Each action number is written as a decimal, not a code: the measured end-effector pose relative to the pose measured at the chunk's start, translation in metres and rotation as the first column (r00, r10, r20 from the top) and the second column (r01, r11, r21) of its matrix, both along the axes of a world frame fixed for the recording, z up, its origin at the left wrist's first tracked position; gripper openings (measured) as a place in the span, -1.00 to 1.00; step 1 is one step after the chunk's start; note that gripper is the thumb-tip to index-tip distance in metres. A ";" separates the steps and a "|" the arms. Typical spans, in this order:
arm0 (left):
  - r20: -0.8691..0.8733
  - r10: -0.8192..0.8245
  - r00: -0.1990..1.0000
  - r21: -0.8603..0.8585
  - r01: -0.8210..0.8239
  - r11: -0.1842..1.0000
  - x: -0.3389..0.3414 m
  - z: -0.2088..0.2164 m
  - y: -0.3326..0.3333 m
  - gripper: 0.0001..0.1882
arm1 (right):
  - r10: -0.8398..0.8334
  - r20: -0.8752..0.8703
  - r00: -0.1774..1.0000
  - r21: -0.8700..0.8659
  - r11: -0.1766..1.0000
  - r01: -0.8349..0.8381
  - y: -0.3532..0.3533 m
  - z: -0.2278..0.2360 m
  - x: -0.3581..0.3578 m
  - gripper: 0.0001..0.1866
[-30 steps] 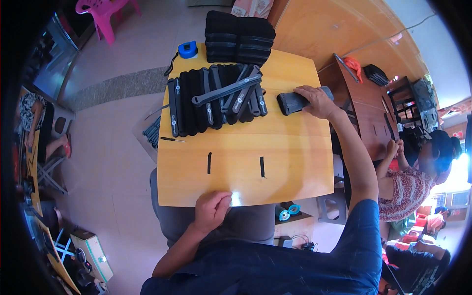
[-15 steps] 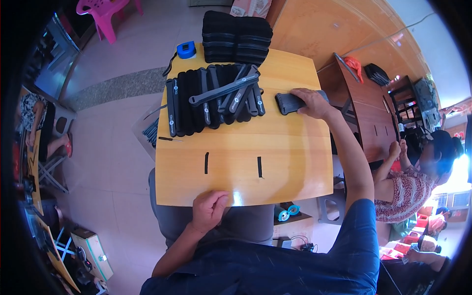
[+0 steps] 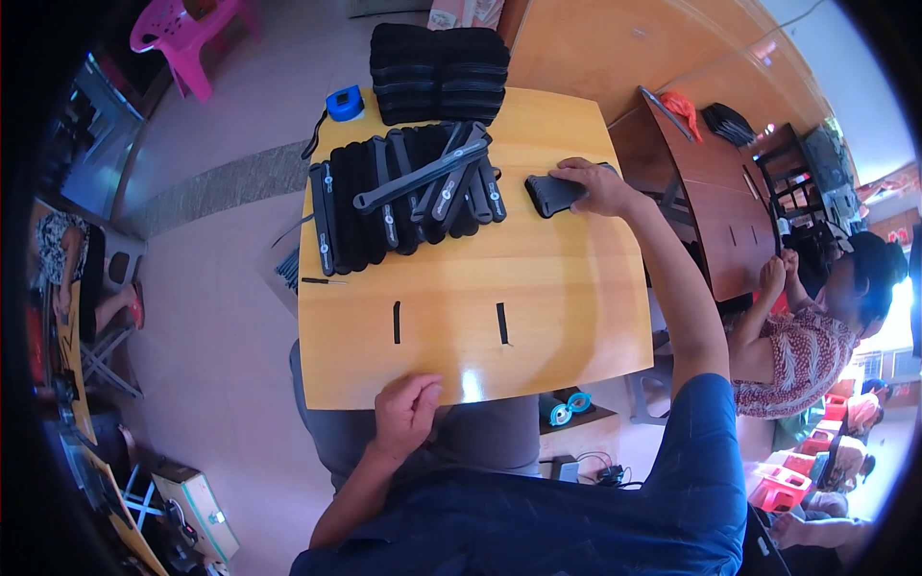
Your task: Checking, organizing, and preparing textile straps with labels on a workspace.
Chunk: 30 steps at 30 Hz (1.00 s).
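Observation:
At the right side of the table, my right hand (image 3: 597, 184) is closed over the end of a small stack of flat dark grey strips (image 3: 555, 195), thumb and fingers round its edges. My left hand (image 3: 405, 411) rests at the table's front edge as a loose fist, with nothing visible in it. Left of the right hand lies a heap of dark grey straps (image 3: 423, 178) with small pale marks, some crossed over a row of black padded rolls (image 3: 353, 211). Two short black tape marks, a left one (image 3: 397, 323) and a right one (image 3: 501, 324), sit on the wood before me.
Folded black fabric (image 3: 440, 72) is stacked at the back of the wooden table (image 3: 567, 288), beside a blue tape measure (image 3: 345, 103). A thin black tool (image 3: 323, 281) lies near the left edge. To the right, another person (image 3: 807, 355) sits at a brown table (image 3: 715, 211).
The view has shifted slightly. My right hand stays on the stack of grey strips, its fingers now a little farther back along it. My left hand has kept its place.

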<state>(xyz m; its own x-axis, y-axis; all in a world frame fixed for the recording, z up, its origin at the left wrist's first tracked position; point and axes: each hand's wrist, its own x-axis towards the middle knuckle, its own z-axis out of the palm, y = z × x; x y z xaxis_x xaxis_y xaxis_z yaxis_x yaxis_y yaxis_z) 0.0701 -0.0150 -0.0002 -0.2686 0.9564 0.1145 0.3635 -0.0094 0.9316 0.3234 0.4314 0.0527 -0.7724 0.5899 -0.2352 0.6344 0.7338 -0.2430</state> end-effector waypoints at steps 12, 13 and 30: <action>0.026 -0.021 0.999 0.067 0.019 0.998 0.005 -0.003 0.002 -0.88 | -0.469 -0.443 0.764 -0.078 0.869 0.488 -0.025 -0.029 -0.005 -0.01; 0.011 -0.037 0.999 0.070 0.036 0.997 0.005 -0.002 0.002 -0.88 | -0.602 -0.394 0.695 -0.036 0.765 0.642 -0.022 -0.037 -0.014 0.02; 0.049 -0.039 0.998 0.021 0.038 0.999 0.003 -0.001 -0.003 -0.89 | -0.764 -0.176 0.621 0.248 0.576 0.779 -0.050 -0.062 -0.060 0.06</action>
